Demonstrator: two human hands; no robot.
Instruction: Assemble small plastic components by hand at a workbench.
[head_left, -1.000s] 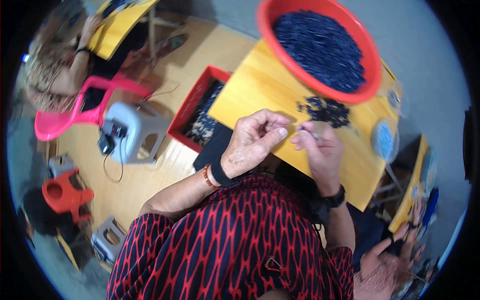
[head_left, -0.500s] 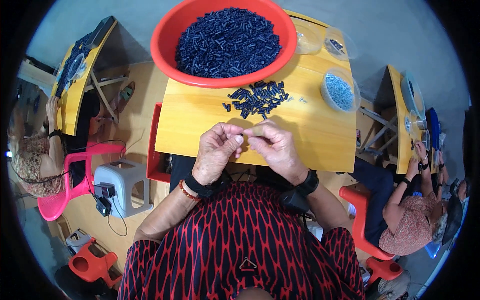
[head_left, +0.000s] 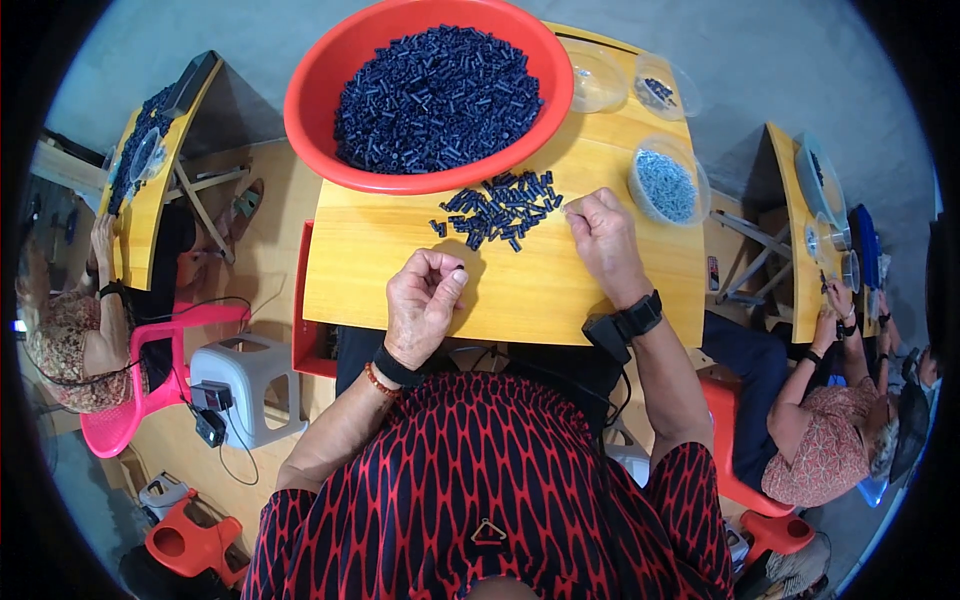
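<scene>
My left hand (head_left: 422,308) is closed near the table's front edge, pinching a small black plastic tube (head_left: 460,268) between thumb and forefinger; most of the tube is hidden. My right hand (head_left: 606,245) reaches forward to the right end of a small pile of black tubes (head_left: 500,208). Its fingers are curled together over the spot where small silvery pieces lay, and whatever they pinch is too small to name. Behind the pile stands a big red basin (head_left: 300,125) heaped with the same tubes. A clear tub of silvery small parts (head_left: 667,187) is right of my right hand.
Two more clear plastic tubs, one empty-looking (head_left: 612,92) and one with a few dark pieces (head_left: 690,95), stand at the yellow table's (head_left: 370,270) far right. A grey stool (head_left: 245,365) is on the left. Other people work at tables on both sides.
My hands have parted. The right one has moved forward and right to the pile's edge, while the left stays near the table's front with the black tube. The view has shifted slightly.
</scene>
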